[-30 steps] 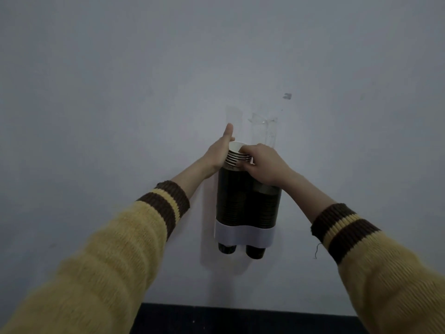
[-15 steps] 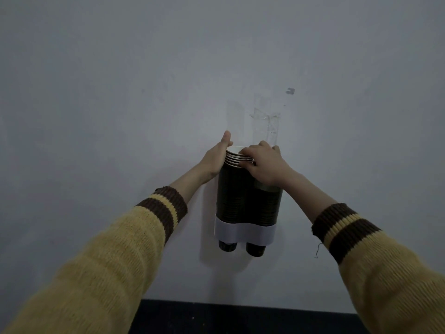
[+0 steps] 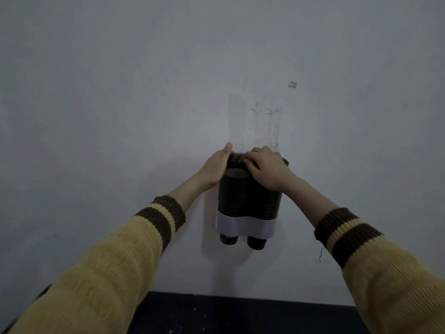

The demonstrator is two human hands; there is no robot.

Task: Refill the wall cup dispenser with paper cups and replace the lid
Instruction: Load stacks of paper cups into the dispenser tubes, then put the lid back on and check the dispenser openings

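- Hanging on the pale wall (image 3: 120,92), the dark twin-tube dispenser (image 3: 249,201) carries a white band (image 3: 245,228) near its base, with a cup (image 3: 228,239) poking from each tube's bottom.
- Left hand (image 3: 214,168) lies flat along the dispenser's upper left side, thumb up, fingers hidden behind.
- Right hand (image 3: 268,168) rests on the top, fingers (image 3: 250,158) curled over the left tube's rim; whether they hold anything cannot be told.
- Clear tape (image 3: 267,126) sticks to the wall just above.

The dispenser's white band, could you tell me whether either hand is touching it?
No, both hands rest at the dispenser's top, above the white band.
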